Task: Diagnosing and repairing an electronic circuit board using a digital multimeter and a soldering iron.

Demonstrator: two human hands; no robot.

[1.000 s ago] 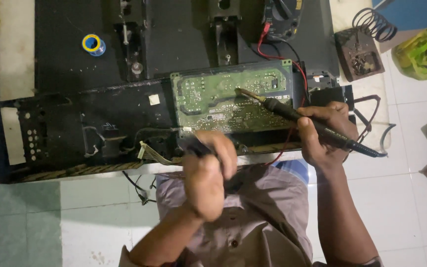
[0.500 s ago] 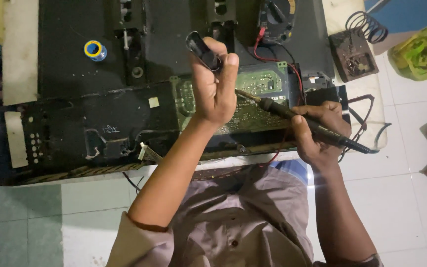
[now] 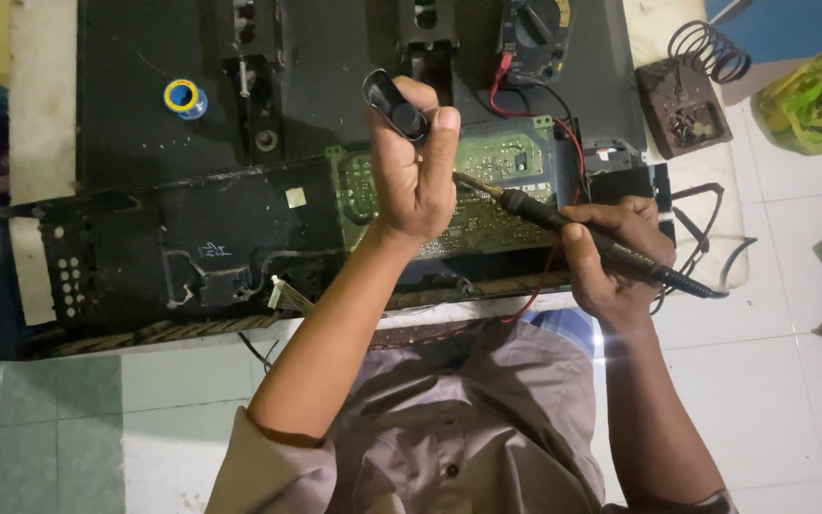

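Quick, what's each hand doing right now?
Left hand: closed, holding a small black tool.
Right hand: closed around a soldering iron.

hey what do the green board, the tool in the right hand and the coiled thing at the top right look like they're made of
Green board: likely fibreglass laminate with a matte green coating, dotted with pale solder points.
Soldering iron in the right hand: dark handle, probably plastic or rubber, with a dull metal tip.
Coil stand: bare dark metal wire wound in a spring, on a brownish, seemingly rusty or grimy base.

The person wears a grey-brown buttoned shirt (image 3: 449, 428) with short sleeves.
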